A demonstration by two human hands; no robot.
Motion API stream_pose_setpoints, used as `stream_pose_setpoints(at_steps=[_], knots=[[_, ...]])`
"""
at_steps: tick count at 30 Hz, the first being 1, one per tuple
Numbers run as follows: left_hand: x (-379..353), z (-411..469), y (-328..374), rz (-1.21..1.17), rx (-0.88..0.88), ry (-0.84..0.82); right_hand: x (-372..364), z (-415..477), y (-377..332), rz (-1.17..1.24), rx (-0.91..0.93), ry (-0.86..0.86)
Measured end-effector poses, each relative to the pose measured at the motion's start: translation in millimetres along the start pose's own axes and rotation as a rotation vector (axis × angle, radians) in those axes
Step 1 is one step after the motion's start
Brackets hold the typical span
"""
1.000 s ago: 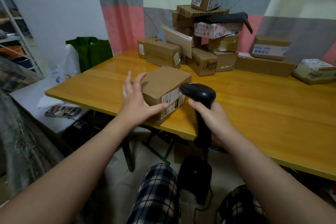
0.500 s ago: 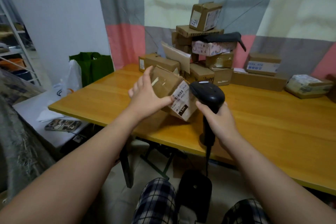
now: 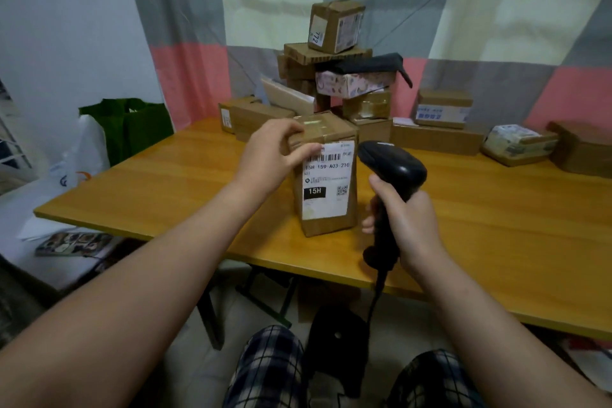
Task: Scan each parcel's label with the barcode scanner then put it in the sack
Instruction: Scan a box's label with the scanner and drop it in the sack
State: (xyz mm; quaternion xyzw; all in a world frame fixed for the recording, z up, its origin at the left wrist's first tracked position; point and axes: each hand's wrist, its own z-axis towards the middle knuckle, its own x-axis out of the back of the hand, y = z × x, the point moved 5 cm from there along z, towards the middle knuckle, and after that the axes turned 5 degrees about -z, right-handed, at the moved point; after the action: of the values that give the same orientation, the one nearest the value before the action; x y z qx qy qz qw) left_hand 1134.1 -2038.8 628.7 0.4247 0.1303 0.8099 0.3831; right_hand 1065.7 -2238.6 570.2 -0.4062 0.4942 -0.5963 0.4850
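Wooden table (image 3: 496,242); checked curtain (image 3: 198,43) behind; magazine (image 3: 73,243) lower left.

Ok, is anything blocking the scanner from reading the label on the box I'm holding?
Nothing visible does. The barcode scanner in the right hand sits just right of the parcel. The left hand's thumb touches the label's upper left corner, beside the barcode.

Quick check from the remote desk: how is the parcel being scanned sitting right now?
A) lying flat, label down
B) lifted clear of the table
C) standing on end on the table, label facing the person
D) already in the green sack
C: the parcel stands upright on the table, its white label facing the camera, the left hand steadying its top.
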Motion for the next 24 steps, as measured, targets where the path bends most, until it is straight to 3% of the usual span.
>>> stream_pose_setpoints(at_steps=[7, 14, 24], knots=[[-8, 4, 3, -0.155, -0.011, -0.056, 3, -22, 25, -0.275, 0.148, 0.052], [-6, -2, -13, -0.254, 0.037, -0.007, -7, -37, 32, -0.253, 0.167, 0.081], [-8, -1, -6, -0.218, 0.045, -0.026, -9, -46, 32, -0.238, 0.166, 0.092]])
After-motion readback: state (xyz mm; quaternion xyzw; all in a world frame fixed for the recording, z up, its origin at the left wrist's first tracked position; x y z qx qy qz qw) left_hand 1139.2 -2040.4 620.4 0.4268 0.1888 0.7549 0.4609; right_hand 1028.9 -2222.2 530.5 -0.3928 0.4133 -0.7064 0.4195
